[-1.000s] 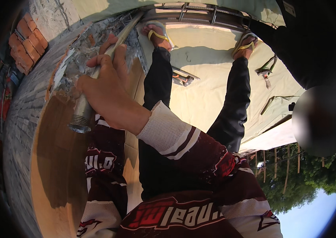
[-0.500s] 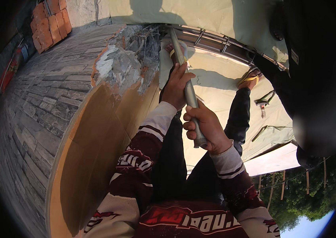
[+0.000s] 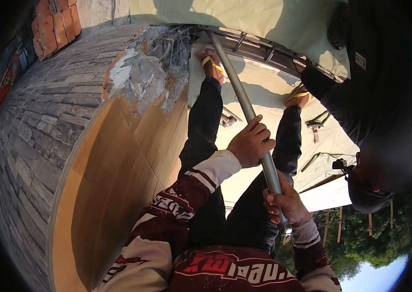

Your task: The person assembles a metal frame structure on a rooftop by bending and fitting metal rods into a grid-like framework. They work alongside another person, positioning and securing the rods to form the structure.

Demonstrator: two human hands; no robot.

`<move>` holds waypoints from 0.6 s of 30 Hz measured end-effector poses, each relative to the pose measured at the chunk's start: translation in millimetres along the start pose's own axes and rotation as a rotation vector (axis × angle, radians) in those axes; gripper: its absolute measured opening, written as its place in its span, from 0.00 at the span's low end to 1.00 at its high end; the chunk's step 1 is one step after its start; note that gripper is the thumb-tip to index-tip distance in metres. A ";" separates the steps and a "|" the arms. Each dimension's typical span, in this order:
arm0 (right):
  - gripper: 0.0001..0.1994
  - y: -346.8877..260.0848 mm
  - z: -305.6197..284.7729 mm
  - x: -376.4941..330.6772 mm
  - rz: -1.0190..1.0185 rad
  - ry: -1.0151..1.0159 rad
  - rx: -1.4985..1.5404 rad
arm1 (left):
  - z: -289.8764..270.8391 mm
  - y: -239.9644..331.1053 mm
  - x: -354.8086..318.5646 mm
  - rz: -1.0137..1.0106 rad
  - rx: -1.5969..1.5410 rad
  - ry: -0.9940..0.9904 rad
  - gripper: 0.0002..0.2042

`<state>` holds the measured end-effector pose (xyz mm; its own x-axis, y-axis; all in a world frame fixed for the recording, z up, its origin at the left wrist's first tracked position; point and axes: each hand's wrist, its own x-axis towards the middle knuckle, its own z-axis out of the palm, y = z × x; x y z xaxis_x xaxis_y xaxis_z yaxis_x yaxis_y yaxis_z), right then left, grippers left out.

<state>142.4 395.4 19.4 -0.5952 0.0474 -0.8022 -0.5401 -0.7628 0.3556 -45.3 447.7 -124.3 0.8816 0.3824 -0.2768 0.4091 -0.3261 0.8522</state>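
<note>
A long grey metal pipe [image 3: 237, 83] runs slantwise from the rebar cage [image 3: 270, 52] at the far side down toward my lap. My left hand [image 3: 251, 142] is wrapped round its middle part. Close to the pipe's near end, my right hand [image 3: 287, 199] grips it with curled fingers. The far end of the pipe meets the rebar beside the broken end of the wall [image 3: 150, 73], where bent bars and rough concrete are exposed; the exact contact there is too small to make out.
A co-worker in dark clothes [image 3: 376, 97] bends in at the right, an arm toward the rebar cage. A tool with a dark strap [image 3: 315, 127] lies on the pale sheet [image 3: 259, 117]. Stone-patterned wall tiles [image 3: 45, 141] fill the left. Red bricks [image 3: 56, 27] are stacked at the far left.
Both hands have come nearer to me and to the right, and the pipe's near end has swung the same way. More of the pipe shows beyond my left hand. The co-worker's arm reaches further in.
</note>
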 end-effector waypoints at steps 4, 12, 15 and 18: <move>0.47 21.6 -1.3 -36.0 0.040 0.087 -0.239 | -2.3 29.6 -4.7 0.100 -0.074 -0.050 0.19; 0.49 91.7 -23.7 -122.5 0.005 0.054 -0.275 | -9.2 23.2 2.3 0.103 0.181 -0.194 0.11; 0.49 110.5 -61.3 -147.7 0.033 0.092 -0.431 | 12.1 40.7 14.7 0.126 0.205 -0.345 0.07; 0.46 120.4 -119.5 -162.0 -0.057 0.117 -0.557 | 40.7 79.5 34.6 0.091 0.352 -0.450 0.05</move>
<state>244.8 218.8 134.9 -0.4875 0.0509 -0.8716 -0.1557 -0.9874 0.0294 27.3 399.9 -84.1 0.8987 -0.0405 -0.4367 0.3131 -0.6380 0.7035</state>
